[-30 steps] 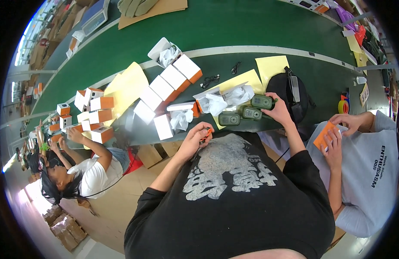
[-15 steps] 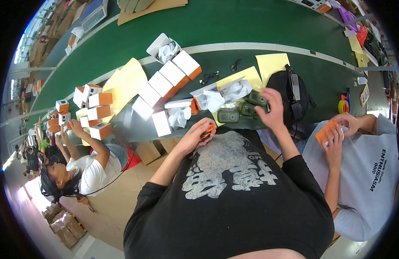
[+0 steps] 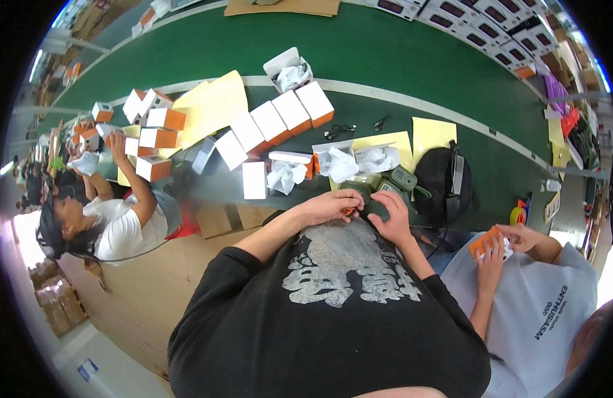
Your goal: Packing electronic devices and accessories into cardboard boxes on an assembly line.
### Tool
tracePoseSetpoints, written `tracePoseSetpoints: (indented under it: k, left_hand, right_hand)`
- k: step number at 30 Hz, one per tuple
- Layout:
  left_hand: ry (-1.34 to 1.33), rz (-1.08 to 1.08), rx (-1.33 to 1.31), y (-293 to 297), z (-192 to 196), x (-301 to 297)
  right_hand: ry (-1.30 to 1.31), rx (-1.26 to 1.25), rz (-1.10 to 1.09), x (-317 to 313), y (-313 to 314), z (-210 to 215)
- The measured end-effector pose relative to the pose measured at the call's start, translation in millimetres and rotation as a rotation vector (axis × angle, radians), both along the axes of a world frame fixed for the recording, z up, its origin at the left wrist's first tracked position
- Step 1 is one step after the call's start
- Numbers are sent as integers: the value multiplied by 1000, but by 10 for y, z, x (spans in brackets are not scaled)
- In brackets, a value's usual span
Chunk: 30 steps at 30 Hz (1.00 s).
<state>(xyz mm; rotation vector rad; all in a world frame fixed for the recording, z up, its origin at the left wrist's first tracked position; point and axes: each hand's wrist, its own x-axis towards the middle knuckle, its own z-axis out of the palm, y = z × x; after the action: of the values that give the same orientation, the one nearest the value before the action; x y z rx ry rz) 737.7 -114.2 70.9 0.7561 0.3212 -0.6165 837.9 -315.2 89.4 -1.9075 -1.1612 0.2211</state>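
My left hand (image 3: pixel 328 208) is closed around a small orange-and-black object (image 3: pixel 349 211), mostly hidden by the fingers, so its kind is unclear. Close beside it, at the table's near edge, my right hand (image 3: pixel 393 217) is held with thumb and fingers curved apart and nothing visible gripped. Just beyond both hands lie several dark green boxy devices; one green device (image 3: pixel 404 177) has a strap loop, and another (image 3: pixel 357 188) is partly covered by my left fingers. Open white-and-orange boxes stuffed with white paper (image 3: pixel 338 164) stand beyond them.
A black bag (image 3: pixel 438 182) lies to the right, beside yellow sheets (image 3: pixel 434 134). White box lids (image 3: pixel 292 111) form a diagonal row at left. Short black cables (image 3: pixel 340 131) lie farther back. A co-worker at right holds an orange box (image 3: pixel 485 243); another person sits at left.
My right hand has come back from above the green devices toward my left hand. The left hand keeps the orange-and-black object. The whole view has shifted.
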Motion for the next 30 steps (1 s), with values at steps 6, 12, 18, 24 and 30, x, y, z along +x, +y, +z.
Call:
tracePoseSetpoints:
  k: [6, 12, 18, 24, 30]
  left_hand:
    - [61, 222, -205, -93, 188, 23]
    - [102, 360, -376, 48, 433, 26]
    - [0, 381, -479, 69, 297, -116]
    - [138, 318, -388, 112, 413, -135]
    - [-357, 116, 425, 647, 778, -222]
  right_hand:
    - [-116, -96, 180, 65, 367, 354]
    - [-211, -93, 316, 65, 622, 388]
    - [-304, -31, 376, 65, 762, 285]
    - [9, 48, 128, 84, 793, 154]
    - [1513, 301, -170, 340, 519, 43]
